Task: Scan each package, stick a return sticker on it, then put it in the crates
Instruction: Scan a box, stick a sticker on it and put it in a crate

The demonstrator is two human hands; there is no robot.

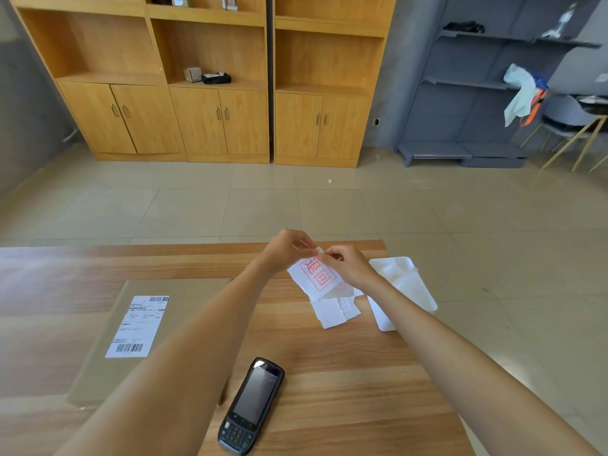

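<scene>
A wooden desk (329, 373) stood before tan cupboards (204, 77) on a tiled floor. Above its far edge both hands worked a sticker (317, 274) with red print: the left hand (286, 250) and right hand (345, 263) each had fingers pinching its top corner, apparently peeling the backing. A slow, flat peel would likely keep it from curling. The package (148, 337) lay left, label up, beside the scanner (251, 404); spare stickers (335, 311) lay beneath the hands.

A wooden table (329, 373) is occupied by a cardboard package (108, 373), a handheld scanner (251, 404), loose sticker sheets (335, 311) and white trays (404, 284).
</scene>
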